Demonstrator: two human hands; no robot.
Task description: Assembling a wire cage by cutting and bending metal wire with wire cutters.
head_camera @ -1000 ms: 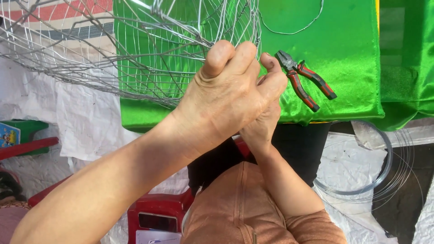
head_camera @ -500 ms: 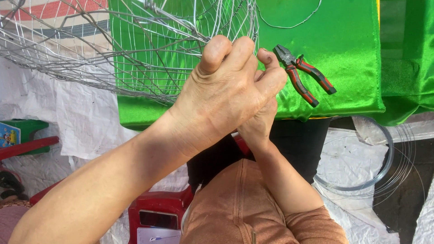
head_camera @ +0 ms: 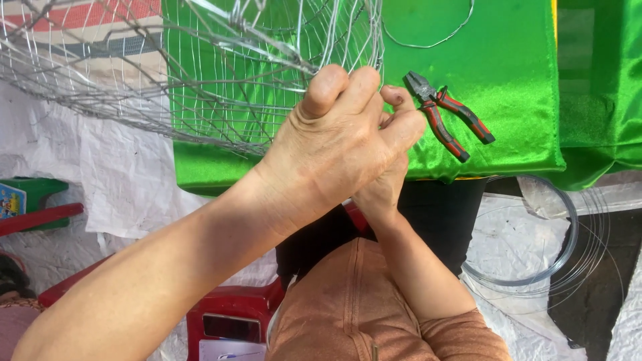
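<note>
A large wire frame of thin silver wires fills the upper left, lying partly over a table with a shiny green cloth. My left hand is closed around wires at the frame's right edge, knuckles toward the camera. Behind and below it, my right hand is mostly hidden; its fingertips pinch at the same wire spot. Red-and-black handled pliers lie on the green cloth just right of both hands, touched by neither.
A coil of loose wire lies on the floor at lower right. A red plastic stool stands below the hands. White sheeting covers the floor at left, beside a green and red object. A thin wire loop rests on the cloth.
Both hands stay clasped at the same wire spot, shifting only slightly. The pliers have not moved on the cloth.
</note>
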